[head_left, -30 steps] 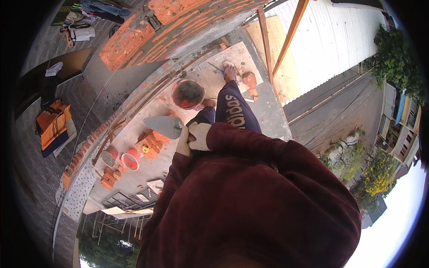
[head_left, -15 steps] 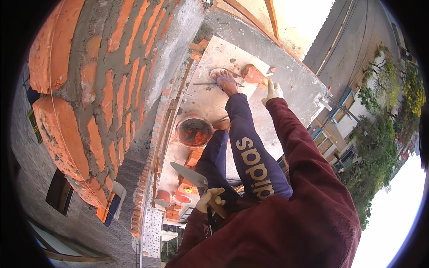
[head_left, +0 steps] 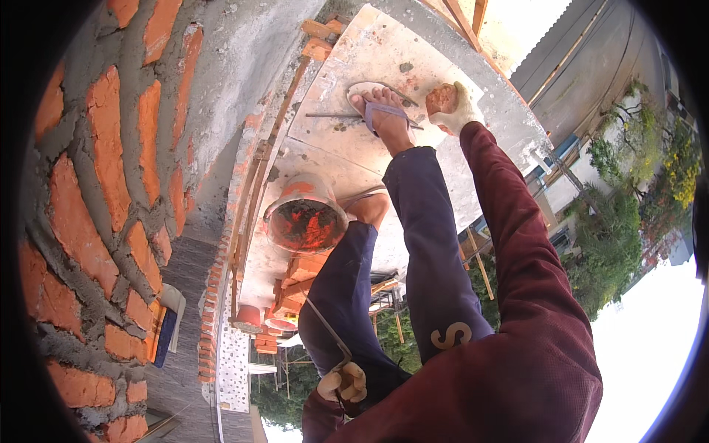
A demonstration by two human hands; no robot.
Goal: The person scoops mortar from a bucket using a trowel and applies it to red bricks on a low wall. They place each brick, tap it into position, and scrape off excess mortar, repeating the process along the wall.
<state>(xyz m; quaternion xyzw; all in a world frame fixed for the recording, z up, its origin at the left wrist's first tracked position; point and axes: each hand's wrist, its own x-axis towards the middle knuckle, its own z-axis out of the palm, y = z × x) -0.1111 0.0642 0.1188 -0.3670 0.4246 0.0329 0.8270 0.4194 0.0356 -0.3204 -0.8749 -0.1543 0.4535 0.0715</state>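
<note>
The person stands high up on a pale concrete slab (head_left: 413, 44), next to a brick wall (head_left: 96, 199) with thick grey mortar between the red bricks.

The right hand (head_left: 459, 111) wears a pale glove. It is stretched far out and down to the slab. Its fingers are wrapped around a piece of red brick (head_left: 442, 97). The brick piece sits near the edge of the slab, just beside the person's front foot (head_left: 380, 111). That foot is in a flip-flop sandal. A thin metal rod (head_left: 332, 115) lies on the slab and runs under the foot.

The left hand (head_left: 343, 382) also wears a pale glove. It is low and close to the body, by the knee. It is closed tight around the handle of a trowel (head_left: 325, 332). The thin flat blade of the trowel points up and away from the hand, across the dark blue trousers (head_left: 436, 244).

A round bucket (head_left: 305, 218) stands on the slab between the wall and the person's legs. It is dirty with red and grey mortar inside. The back foot is just beside it. Behind the bucket there is a small pile of red bricks (head_left: 299, 275). Farther off there are two more small buckets (head_left: 251, 317) near the wall's edge.

The person's sleeve (head_left: 517, 251) is dark red. Far below the slab there are green trees (head_left: 628, 221) and a road.
</note>
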